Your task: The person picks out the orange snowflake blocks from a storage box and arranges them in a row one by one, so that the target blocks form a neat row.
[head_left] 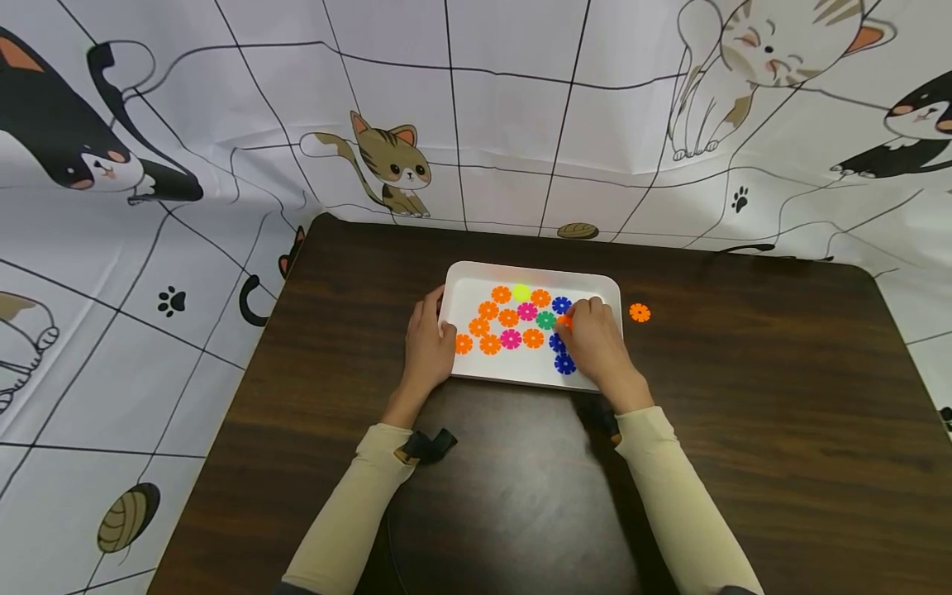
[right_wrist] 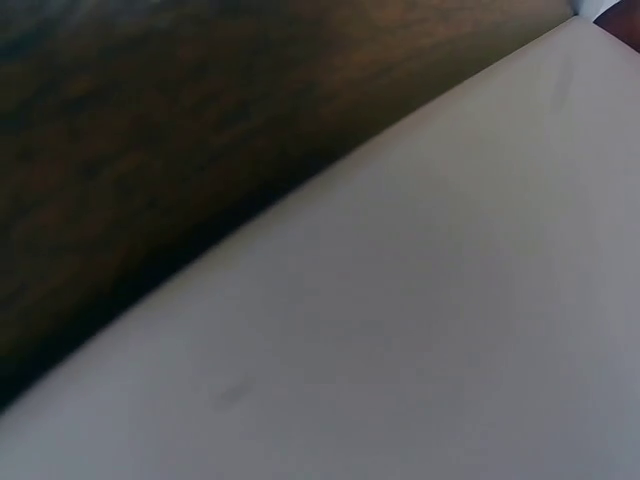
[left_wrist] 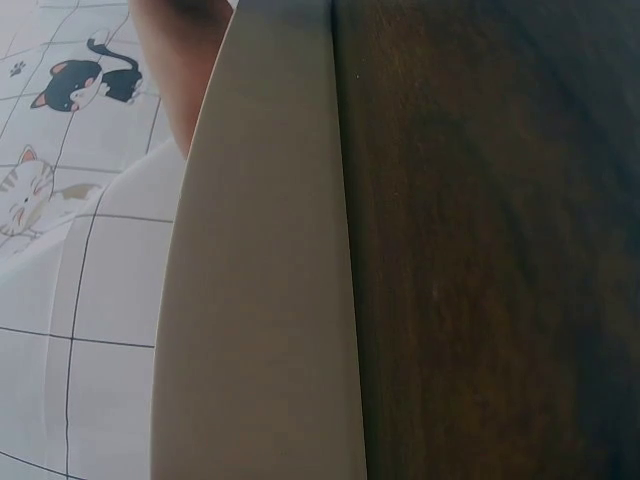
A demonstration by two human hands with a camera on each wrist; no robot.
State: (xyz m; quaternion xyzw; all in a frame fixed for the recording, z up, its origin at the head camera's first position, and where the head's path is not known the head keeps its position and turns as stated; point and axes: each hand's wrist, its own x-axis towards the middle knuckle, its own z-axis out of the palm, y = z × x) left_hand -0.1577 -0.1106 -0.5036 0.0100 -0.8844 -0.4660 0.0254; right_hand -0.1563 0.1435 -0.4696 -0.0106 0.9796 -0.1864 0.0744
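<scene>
A white tray (head_left: 513,368) on the table holds several small notched plastic discs, in orange, blue, pink, green and yellow. My left hand (head_left: 430,343) grips its left edge, thumb over the rim and fingers along the outside. Over the right part of the tray, my right hand (head_left: 597,340) pinches an orange disc (head_left: 564,321) between thumb and fingers, near the blue discs (head_left: 565,364). The left wrist view is mostly the tray's outer wall (left_wrist: 258,260), with a bit of hand at the top. A pale, blurred tray wall (right_wrist: 400,300) fills much of the right wrist view.
One loose orange disc (head_left: 640,312) lies on the dark wooden table (head_left: 759,397), to the right of the tray. A white cat-print sheet (head_left: 513,124) hangs behind the table and spreads down its left side. Both forearms reach in from the near edge.
</scene>
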